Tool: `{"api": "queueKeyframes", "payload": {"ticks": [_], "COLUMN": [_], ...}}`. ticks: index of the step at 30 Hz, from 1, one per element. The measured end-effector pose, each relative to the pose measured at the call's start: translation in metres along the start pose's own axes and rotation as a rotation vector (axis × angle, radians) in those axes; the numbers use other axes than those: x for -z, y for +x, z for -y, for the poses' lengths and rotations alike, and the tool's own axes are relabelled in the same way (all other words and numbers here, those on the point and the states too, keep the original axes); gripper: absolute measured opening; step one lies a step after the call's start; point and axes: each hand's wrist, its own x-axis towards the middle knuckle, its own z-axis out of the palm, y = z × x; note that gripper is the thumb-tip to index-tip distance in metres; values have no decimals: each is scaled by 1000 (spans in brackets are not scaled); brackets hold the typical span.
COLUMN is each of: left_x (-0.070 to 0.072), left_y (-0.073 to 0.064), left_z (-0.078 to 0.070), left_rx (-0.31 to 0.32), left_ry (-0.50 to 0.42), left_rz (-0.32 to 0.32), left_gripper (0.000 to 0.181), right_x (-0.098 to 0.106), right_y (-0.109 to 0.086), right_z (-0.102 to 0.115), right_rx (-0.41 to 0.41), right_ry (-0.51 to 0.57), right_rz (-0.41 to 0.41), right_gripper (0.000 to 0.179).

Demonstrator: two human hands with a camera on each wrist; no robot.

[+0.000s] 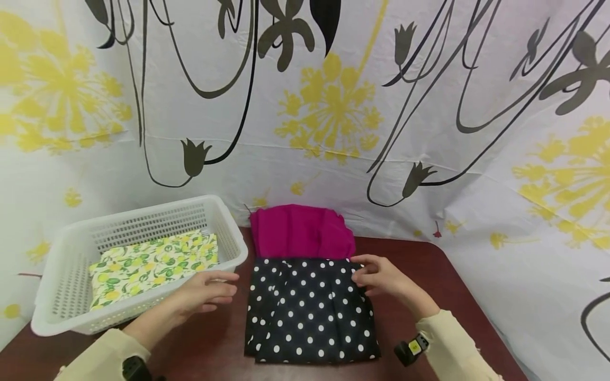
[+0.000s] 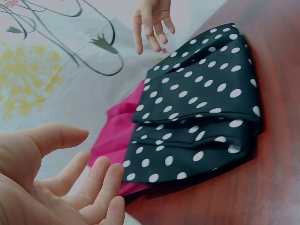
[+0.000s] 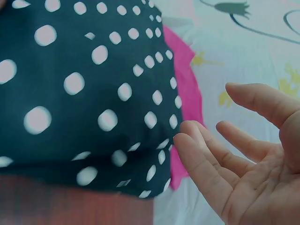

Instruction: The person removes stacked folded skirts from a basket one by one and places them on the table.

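Observation:
A folded black cloth with white polka dots (image 1: 310, 312) lies flat on the table, its layers showing as creases in the left wrist view. Behind it, and partly covered by it, is a magenta cloth (image 1: 300, 233). My right hand (image 1: 383, 276) is at the upper right corner of the dotted cloth, fingers relaxed; in the right wrist view its fingertips (image 3: 185, 140) are close by the cloth's edge, and whether they touch is unclear. Between the basket and the dotted cloth hovers my left hand (image 1: 209, 292), fingers loosely extended, holding nothing.
To the left stands a white perforated plastic basket (image 1: 66, 280) with a folded lemon-print cloth (image 1: 157, 264) inside. The dark red-brown table (image 1: 414, 264) backs onto a white hanging sheet (image 1: 295, 121) printed with yellow and grey flowers.

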Motion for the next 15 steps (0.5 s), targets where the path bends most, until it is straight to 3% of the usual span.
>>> {"api": "queueKeyframes", "payload": {"ticks": [6,15], "left_x": [17,51], "left_y": [-10,-27], "left_z": [-12,-24], "left_rx": [6,-16], "left_ry": [16,28], "left_rz": [-66,-85], "left_gripper": [55,60], "right_x": [-12,-39], "right_y": [25,58], "right_z": [24,70], "right_rx": [50,103], "right_ry": [-36,-113], "right_rz": [59,165], "right_gripper": [53,52]}}
